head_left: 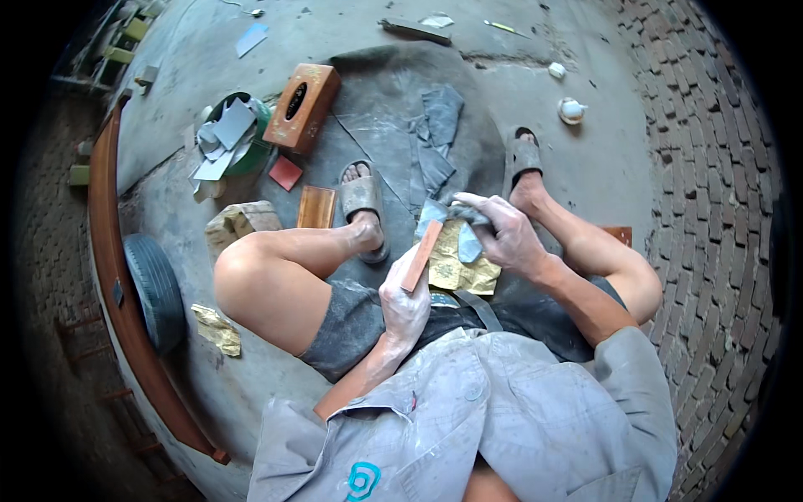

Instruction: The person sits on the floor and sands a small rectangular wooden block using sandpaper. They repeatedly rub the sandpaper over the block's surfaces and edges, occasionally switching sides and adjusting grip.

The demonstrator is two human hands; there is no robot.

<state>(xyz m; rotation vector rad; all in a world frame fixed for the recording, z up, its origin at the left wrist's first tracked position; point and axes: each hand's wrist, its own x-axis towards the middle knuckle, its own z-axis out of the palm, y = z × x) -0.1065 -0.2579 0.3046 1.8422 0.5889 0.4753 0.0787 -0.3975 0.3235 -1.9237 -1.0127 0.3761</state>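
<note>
My left hand point(405, 303), dusted white, is closed round a small flat reddish-brown wooden strip point(424, 253) that points up and away from me. To its right, my right hand point(508, 234) is closed with the fingers bent over a dark grey folded piece point(471, 215) that looks like sandpaper. Beneath both hands, a crinkled gold-coloured sheet point(447, 261) lies across my lap. Close below the right fingers is a light blue angular piece point(468, 243), like cut abrasive paper. Another bluish piece point(430, 214) shows just beyond the wooden strip's far end.
Ahead to the left stand a wooden tissue box point(303, 109) and a green tub point(258, 151) filled with grey sheets. A red square point(285, 173) and wooden tray point(317, 207) lie nearby. A tyre point(154, 293) rests by a long wooden beam point(113, 251). A small white pot point(571, 110) stands far right.
</note>
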